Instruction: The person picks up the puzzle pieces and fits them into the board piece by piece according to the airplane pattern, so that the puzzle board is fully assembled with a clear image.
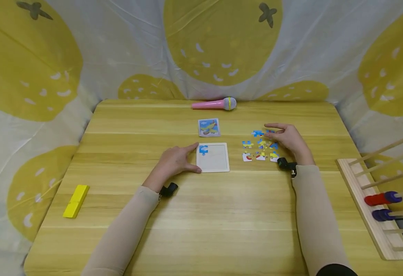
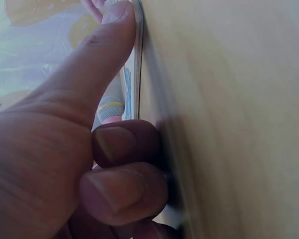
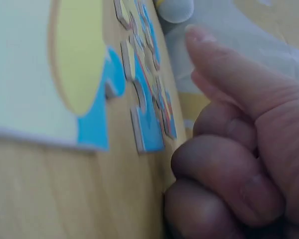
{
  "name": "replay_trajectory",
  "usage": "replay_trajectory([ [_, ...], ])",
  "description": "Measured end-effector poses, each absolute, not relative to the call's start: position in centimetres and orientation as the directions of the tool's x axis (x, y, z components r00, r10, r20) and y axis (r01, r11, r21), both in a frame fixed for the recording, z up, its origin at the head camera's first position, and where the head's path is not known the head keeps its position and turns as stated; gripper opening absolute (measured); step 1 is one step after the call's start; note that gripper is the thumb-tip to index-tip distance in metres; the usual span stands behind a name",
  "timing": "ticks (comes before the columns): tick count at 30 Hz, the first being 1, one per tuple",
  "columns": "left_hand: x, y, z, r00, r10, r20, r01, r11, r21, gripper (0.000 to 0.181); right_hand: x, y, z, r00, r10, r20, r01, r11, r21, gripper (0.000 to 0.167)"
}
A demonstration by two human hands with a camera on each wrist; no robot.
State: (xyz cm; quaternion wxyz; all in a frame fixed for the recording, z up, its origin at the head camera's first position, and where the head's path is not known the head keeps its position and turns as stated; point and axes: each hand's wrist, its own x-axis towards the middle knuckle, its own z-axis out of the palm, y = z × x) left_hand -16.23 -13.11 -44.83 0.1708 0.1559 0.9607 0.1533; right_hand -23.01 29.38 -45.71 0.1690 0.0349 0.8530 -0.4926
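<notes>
Left hand loosely spread, thumb and index touching white board's left edge; blue piece in board's upper-left corner. Right: puzzle pieces in rows, right hand at upper-right ones, thumb and index parted.

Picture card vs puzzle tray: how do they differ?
Size: the picture card is smaller than the puzzle tray.
Look: the card shows a full printed plane; the tray is mostly bare, with one blue piece at its far-left corner.
Contact: the left hand touches the tray; no hand touches the card.
Shared: both lie flat, roughly square.
</notes>
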Motion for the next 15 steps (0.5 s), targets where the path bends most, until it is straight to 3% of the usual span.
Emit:
replay_trajectory([
  [15,-16.2,-13.1,-44.8,-0.895,0.345,-0.283,0.241,0.908,0.343,0.109,-23.4,28.9,-47.0,-0.962,-0.127,-0.242,0.103,0.654,-0.750,0.053],
])
